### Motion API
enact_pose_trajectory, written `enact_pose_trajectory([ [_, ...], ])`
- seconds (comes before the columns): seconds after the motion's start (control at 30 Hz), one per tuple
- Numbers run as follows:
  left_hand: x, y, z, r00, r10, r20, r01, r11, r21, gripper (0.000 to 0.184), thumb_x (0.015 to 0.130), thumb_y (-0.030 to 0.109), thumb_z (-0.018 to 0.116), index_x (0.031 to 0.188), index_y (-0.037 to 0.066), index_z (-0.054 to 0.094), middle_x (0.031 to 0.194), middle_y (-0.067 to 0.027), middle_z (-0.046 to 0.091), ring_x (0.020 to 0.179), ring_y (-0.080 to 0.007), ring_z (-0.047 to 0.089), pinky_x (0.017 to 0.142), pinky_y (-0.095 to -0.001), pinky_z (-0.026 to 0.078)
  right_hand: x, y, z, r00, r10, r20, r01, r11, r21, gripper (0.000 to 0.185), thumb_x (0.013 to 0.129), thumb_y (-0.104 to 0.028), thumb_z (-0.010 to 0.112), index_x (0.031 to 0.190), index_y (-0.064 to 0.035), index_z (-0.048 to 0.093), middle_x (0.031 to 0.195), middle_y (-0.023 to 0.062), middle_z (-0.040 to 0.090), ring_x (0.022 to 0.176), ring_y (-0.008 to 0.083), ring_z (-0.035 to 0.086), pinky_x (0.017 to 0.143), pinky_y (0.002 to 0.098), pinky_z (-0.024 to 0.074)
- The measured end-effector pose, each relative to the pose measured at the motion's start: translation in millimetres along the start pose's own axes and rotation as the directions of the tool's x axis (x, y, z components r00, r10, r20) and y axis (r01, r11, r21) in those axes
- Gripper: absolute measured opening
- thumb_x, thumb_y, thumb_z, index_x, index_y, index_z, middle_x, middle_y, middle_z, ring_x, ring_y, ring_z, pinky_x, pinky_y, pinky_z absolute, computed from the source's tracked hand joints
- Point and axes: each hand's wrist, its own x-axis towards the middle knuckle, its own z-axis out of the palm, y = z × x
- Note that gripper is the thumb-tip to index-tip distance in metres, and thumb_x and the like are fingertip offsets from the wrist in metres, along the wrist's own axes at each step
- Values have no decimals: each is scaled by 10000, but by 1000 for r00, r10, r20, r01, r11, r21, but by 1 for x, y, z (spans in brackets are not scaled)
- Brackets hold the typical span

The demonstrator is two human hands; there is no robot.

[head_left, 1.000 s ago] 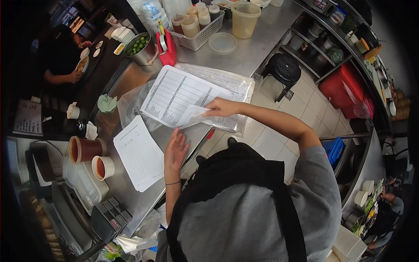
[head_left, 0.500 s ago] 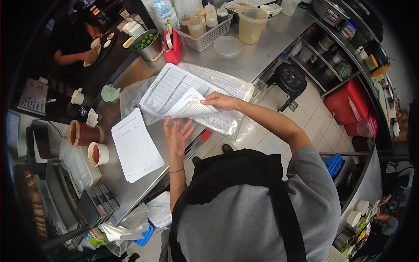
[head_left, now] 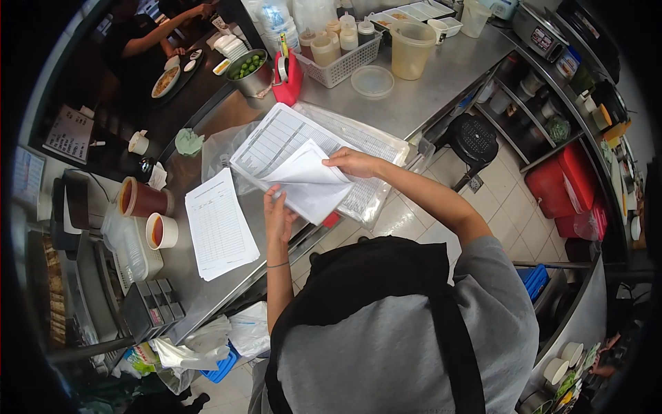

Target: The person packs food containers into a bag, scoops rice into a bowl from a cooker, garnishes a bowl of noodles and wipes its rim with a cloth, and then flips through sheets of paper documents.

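Note:
A stack of printed table sheets [head_left: 276,141] lies tilted across the counter, over a clear plastic sleeve [head_left: 386,148] with more printed pages. My right hand [head_left: 355,164] pinches the lifted corner of the upper sheets, which fold back and show a white underside. At the stack's near left edge is my left hand [head_left: 278,215], its fingers bent around the paper's edge. A second pile of printed forms [head_left: 221,228] rests on the counter to the left, apart from both hands.
A red tape dispenser [head_left: 288,79], a pot of green limes [head_left: 248,69] and a basket of sauce bottles [head_left: 341,62] stand behind the papers. Sauce tubs [head_left: 162,231] are at the left. A black stool [head_left: 472,138] stands right of the steel counter [head_left: 441,90]. Across the counter is another person's arm [head_left: 155,38].
The upper sheets are folded back further, showing more white page beneath. My left hand has gone from spread fingers to gripping the stack's edge. The view has shifted slightly.

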Motion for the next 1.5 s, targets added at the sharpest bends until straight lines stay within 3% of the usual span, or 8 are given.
enact_pose_trajectory([
  [0.67,-9,5,19,986,111,-128,-96,989,116,362,902,58,434,1237,155,337,1050,-148,556,866,-231,616,586,-353,563,-7,-3,1,999,-38,-12,40,941,336,371,879,-180,549,1121,101,538,1107,178,589,1009,232,580,888,347,455],
  [0.77,-11,1,14,986,121,-113,-104,984,148,346,903,60,416,1226,154,335,1016,-130,560,825,-224,620,566,-342,560,-6,3,4,998,-55,-43,64,966,251,348,887,-146,528,1149,83,527,1099,166,592,1001,217,581,880,335,457],
  [0.97,-10,-13,-4,988,62,-138,-45,991,124,324,907,79,405,1212,129,308,1023,-129,565,807,-237,634,567,-338,557,-11,4,31,863,-369,-346,418,905,76,306,886,-2,454,1170,-39,561,1052,122,604,964,188,577,870,308,439],
  [1.03,-13,-14,-4,984,11,-179,-1,999,51,322,909,84,408,1211,116,301,1032,-131,566,811,-243,638,571,-338,556,-6,5,39,611,-633,-475,546,772,-327,338,857,57,425,1114,-71,605,1069,97,597,958,195,574,869,309,436],
  [1.07,-13,-15,-5,986,28,-165,-22,999,37,306,919,113,418,1204,103,307,1042,-137,564,817,-251,640,576,-341,557,-8,9,36,614,-630,-475,544,774,-324,338,857,57,425,1114,-71,605,1069,97,597,958,195,574,869,309,436],
  [1.13,-14,-16,-6,987,44,-155,-41,999,24,297,929,142,427,1198,91,312,1053,-144,562,824,-258,643,582,-345,557,-14,17,29,799,-591,-114,440,703,-558,315,814,46,477,1056,-81,635,1084,118,581,981,229,572,877,309,427],
  [1.27,-12,-13,-1,984,127,-127,-127,992,8,325,928,168,478,1203,69,334,1053,-145,579,824,-244,644,604,-332,562,-32,10,61,819,-573,34,452,607,-654,329,722,-109,677,1047,-74,636,1013,152,563,940,291,568,849,313,429],
  [1.5,-12,-14,3,973,195,-120,-197,980,-6,382,901,101,519,1238,57,345,980,-124,619,791,-180,645,612,-292,567,-40,3,67,909,-414,36,299,592,-748,537,656,-196,777,1149,-105,585,1143,156,505,1087,296,497,910,355,403],
])
